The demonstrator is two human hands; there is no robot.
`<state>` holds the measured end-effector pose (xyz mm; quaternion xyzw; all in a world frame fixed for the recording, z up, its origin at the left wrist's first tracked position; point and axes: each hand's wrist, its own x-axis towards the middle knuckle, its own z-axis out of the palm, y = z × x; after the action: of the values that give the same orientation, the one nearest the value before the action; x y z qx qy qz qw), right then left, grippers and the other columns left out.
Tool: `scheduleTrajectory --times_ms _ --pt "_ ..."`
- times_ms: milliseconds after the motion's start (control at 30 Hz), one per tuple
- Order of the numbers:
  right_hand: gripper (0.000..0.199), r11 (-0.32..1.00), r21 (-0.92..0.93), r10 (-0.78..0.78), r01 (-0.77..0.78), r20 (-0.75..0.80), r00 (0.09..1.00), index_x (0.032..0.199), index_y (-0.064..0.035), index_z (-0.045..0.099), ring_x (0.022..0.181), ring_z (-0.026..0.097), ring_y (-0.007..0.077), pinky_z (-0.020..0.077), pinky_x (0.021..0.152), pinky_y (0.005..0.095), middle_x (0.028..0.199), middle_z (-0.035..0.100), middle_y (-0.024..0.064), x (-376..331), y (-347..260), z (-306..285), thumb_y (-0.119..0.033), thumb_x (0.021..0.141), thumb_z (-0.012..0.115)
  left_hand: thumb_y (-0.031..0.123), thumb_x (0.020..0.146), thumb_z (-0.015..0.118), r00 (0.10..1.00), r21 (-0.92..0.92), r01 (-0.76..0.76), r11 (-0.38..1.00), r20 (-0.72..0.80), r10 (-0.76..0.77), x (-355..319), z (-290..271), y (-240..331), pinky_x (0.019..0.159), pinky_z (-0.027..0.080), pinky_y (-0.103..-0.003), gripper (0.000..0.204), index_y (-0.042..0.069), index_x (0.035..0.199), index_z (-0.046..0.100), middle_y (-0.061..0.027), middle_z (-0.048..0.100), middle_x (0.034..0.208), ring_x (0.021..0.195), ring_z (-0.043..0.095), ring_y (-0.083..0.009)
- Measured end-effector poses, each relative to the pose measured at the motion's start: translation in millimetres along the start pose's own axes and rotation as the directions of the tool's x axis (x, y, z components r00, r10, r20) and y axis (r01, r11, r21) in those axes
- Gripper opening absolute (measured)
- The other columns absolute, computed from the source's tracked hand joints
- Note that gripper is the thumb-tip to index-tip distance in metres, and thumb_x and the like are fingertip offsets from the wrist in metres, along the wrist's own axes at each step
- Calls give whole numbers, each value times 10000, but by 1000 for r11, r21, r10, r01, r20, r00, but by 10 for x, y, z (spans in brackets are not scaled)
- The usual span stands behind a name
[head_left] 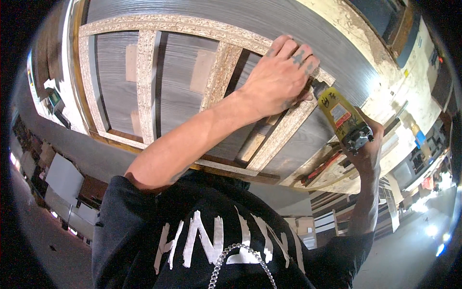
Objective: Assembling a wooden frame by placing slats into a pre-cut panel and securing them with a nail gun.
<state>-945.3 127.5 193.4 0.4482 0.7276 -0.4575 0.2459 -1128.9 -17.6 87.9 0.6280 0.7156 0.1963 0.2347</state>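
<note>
A frame of chipboard strips (pixel 147 72) lies on a grey wood-grain panel in front of me. At the frame's right far corner, my left hand (pixel 283 77) is closed over the far strip, its fingers bent across the edge. My right hand (pixel 373 132) grips a yellow-green nail gun (pixel 337 113), seen from its capped end. The gun's dark nose is at the corner, close beside my left fingers, where the far strip meets the right cross strip (pixel 284 139). I cannot tell whether the nose touches the wood.
The grey panel (pixel 231 14) extends past the frame's far side. Right of it lies a pale, worn bench top (pixel 399 103). A red-handled tool (pixel 322 168) and a thin yellowish hose (pixel 332 180) lie near the bench's front edge. A small wood block (pixel 252 147) sits inside the frame.
</note>
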Motion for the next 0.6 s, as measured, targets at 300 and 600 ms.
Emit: scheduleTrajectory --times_ms 300,600 --pt "672 991 41 132 -129 -73 989 1235 -60 611 1064 595 293 497 902 398 1195 577 185 -45 49 86 -70 622 884 155 742 786 1000 58 -9 998 4 8 19 23 40 1134 275 -472 702 51 1339 431 -153 462 1263 1227 418 -342" --pt "368 989 -148 -52 -4 -371 927 1074 2 679 823 731 236 573 731 397 910 734 159 -690 98 310 -205 787 779 375 902 661 995 81 32 996 -101 -24 -105 -27 146 1196 103 -571 667 6 1392 401 -193 426 1373 1349 354 -366"
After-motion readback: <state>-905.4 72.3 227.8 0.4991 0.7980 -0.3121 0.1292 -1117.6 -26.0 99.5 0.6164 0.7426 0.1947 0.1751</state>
